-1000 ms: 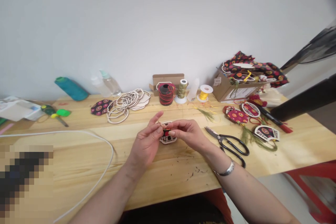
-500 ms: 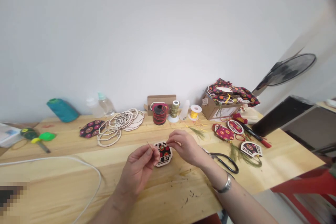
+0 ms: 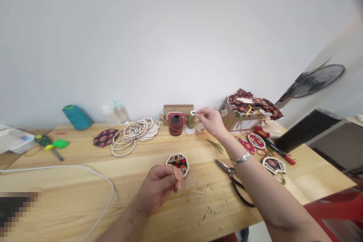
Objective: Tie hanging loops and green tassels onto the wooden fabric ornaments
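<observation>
My left hand (image 3: 163, 185) is closed in a pinch above the front of the table, and whatever lies between its fingertips is too fine to name. Just behind it a small wooden lattice frame backed with dark flowered fabric (image 3: 181, 160) lies flat, its lower left partly covered by the hand. Out toward the wall reaches my right hand (image 3: 211, 121), its fingers pinched together at the top of a gold thread spool (image 3: 191, 121). I cannot tell whether those fingers touch the spool or hold thread. Black-handled scissors (image 3: 234, 179) lie partly hidden under my right forearm.
A red-and-black cord spool (image 3: 176, 125) stands beside the gold one. To the left are wooden frames (image 3: 133, 136), a teal thread cone (image 3: 77, 117) and a screwdriver (image 3: 49, 147). A fabric-filled box (image 3: 245, 121) and finished-looking ornaments (image 3: 256, 141) sit at right.
My right hand has left the lattice piece and moved away from me to the gold thread spool. My left hand has come slightly nearer and to the right, still pinched.
</observation>
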### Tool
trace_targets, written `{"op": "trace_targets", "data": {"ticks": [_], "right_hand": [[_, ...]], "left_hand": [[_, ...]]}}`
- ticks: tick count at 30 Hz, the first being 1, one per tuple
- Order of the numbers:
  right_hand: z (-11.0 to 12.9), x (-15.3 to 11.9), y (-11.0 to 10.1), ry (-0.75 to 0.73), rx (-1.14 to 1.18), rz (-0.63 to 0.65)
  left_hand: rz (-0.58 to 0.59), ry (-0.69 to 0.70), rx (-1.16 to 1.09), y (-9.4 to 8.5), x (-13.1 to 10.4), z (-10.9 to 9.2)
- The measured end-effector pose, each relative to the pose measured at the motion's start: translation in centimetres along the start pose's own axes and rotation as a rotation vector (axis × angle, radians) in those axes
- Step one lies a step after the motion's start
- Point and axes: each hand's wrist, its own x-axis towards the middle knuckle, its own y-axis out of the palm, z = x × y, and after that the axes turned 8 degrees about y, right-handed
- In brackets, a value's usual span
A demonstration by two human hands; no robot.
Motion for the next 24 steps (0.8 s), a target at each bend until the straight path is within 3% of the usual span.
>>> {"op": "trace_targets", "data": {"ticks": [5,12,19,24], "right_hand": [[1.9,3.0,-0.3,0.073,0.205,0.027],[5.2,5.4,-2.1,-0.003,0.396,0.000],[8.7,6.4,-5.0,-0.335,0.271,-0.145],[13.3,3.2,-7.9,-0.621,0.250,-0.326]], "left_hand": [[0.035,-0.023,-0.001,0.2,0.0,-0.1],[-0.001,-0.031,0.007,-0.1,0.1,0.0],[-0.009,-0.026,-0.008,-0.2,0.2,0.3],[-0.039,-0.020,-0.035,0.1,0.3,0.3]]}}
